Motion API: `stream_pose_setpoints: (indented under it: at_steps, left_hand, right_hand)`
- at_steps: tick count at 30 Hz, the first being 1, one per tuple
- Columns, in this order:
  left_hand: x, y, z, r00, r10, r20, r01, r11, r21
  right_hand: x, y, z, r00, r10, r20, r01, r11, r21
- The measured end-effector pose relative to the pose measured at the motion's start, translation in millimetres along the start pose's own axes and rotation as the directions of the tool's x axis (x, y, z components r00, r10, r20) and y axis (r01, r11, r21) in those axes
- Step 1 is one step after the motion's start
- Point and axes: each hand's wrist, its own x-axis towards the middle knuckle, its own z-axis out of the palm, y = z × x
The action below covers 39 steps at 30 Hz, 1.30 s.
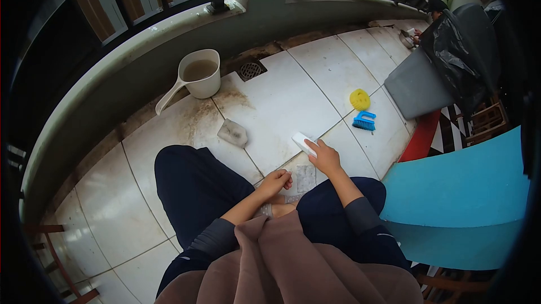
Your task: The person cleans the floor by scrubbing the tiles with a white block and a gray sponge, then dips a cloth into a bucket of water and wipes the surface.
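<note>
My right hand point(326, 157) grips a white sponge point(304, 143), a rectangular block pressed against the tiled floor near a grout line. Curled into a loose fist, my left hand point(276, 184) hovers between my knees, with nothing showing in it. Close to both hands, a flat greyish rectangle point(306, 179) lies on the floor; I cannot tell what it is. A grey, stained block point(233, 133), perhaps a used sponge, sits to the left on the tile. Further right are a blue scrub brush point(364, 121) with dark bristles and a round yellow sponge point(359, 100).
A white dipper point(201, 76) of murky water stands by the low wall, beside a floor drain point(249, 70). Brown dirt marks the tiles there. At right are a grey bin point(417, 87) with a black bag and a turquoise surface point(456, 185). Another person's hand point(417, 36) shows behind the bin.
</note>
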Motion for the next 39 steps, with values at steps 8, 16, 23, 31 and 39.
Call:
stream_pose_setpoints:
  at_steps: [8, 16, 23, 31, 39]
  left_hand:
    - [-6.6, 1.1, -2.4, 0.999, 0.028, -0.031, -0.028, 1.000, -0.005]
    - [-40.0, 72.7, -66.5, 0.979, 0.158, -0.125, -0.110, 0.940, 0.322]
    - [-37.9, 101.7, -114.0, 0.969, 0.168, -0.180, -0.110, 0.949, 0.295]
    - [-32.3, 110.6, -126.9, 0.937, 0.224, -0.269, -0.183, 0.969, 0.167]
    - [-30.7, 118.8, -118.4, 0.946, 0.193, -0.259, -0.149, 0.972, 0.181]
  right_hand:
    - [-3.5, -3.9, -10.8, 0.993, -0.095, 0.064, 0.093, 0.995, 0.032]
    - [76.3, -61.9, -93.7, 0.890, -0.141, 0.434, -0.414, 0.151, 0.898]
    - [214.6, -195.4, -133.6, 0.905, -0.290, 0.310, -0.160, 0.445, 0.881]
    - [302.6, -292.1, -85.2, 0.921, -0.385, -0.056, 0.385, 0.923, 0.001]
    - [315.8, -297.0, -72.4, 0.946, -0.321, -0.046, 0.318, 0.945, -0.074]
